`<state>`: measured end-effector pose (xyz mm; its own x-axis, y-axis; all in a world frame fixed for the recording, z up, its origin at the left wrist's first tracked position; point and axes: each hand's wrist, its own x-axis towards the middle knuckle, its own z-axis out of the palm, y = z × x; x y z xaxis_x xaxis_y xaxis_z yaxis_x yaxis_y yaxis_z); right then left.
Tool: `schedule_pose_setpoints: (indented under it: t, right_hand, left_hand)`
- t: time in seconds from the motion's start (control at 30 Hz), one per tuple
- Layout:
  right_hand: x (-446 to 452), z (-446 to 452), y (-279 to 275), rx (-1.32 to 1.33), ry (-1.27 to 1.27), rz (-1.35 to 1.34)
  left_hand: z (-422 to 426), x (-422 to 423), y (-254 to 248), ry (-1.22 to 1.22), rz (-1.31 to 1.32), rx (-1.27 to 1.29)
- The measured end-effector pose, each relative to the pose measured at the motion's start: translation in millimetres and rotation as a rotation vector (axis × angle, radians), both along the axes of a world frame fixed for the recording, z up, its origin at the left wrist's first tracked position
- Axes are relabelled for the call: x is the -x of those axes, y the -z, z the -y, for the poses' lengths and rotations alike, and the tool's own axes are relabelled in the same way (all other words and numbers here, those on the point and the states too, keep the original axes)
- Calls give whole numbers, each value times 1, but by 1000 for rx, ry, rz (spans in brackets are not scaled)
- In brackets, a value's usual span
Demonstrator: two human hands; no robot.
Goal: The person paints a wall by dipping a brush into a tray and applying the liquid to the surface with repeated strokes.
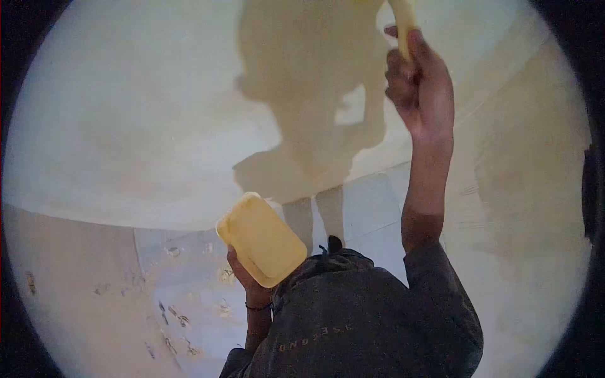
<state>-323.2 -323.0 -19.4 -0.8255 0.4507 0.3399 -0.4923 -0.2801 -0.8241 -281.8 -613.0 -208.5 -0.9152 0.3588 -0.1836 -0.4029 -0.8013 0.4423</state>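
Note:
Raised at the upper right, my right hand [421, 85] is closed around a pale yellow handle [403, 25], whose upper end runs out of the frame top. My left hand [247, 274], low and left of centre, holds a yellow rectangular tub [268, 242] from its lower left side. The tub is tilted, and most of the fingers under it are hidden. A dark band circles the left wrist.
A pale wall [157, 126] fills the upper view, with a dark body shadow on it. Below lies a light tiled floor [372, 208] with scattered marks and small items [178, 315] at the lower left. A dark object [589, 189] stands at the right edge.

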Motion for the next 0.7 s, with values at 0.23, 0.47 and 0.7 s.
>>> schedule_pose_setpoints:
  t: [0.23,0.47,0.7]
  right_hand:
    - [20,-6,34,-60,-59,5]
    - [6,-32,117,61,-109,192]
    - [-24,-21,194,123,-125,462]
  left_hand:
    - [20,-5,6,-126,82,102]
    - [4,-7,31,-213,131,125]
    - [8,-14,26,-370,121,295]
